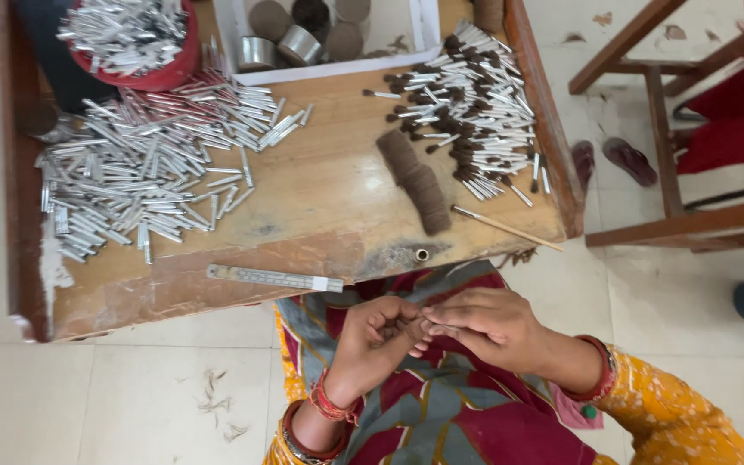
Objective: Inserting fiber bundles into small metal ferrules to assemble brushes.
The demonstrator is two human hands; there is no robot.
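My left hand [379,337] and my right hand [486,322] meet over my lap, just below the front edge of the wooden table [320,194]. The left hand is curled, and the right hand's fingertips press against it. Whatever is between the fingers is hidden. Nearest on the table are a small metal tube [422,254] standing on end, a metal ruler [273,277], a thin wooden stick [505,228] and a row of brown discs [415,181]. A heap of silver tubes [131,181] lies at the left. White sticks with dark tips [475,112] lie at the right.
A red bowl of silver tubes [131,39] and a white tray [337,67] with round discs and tins stand at the table's far side. Wooden furniture frames [673,198] and a pair of sandals [630,159] are on the tiled floor to the right.
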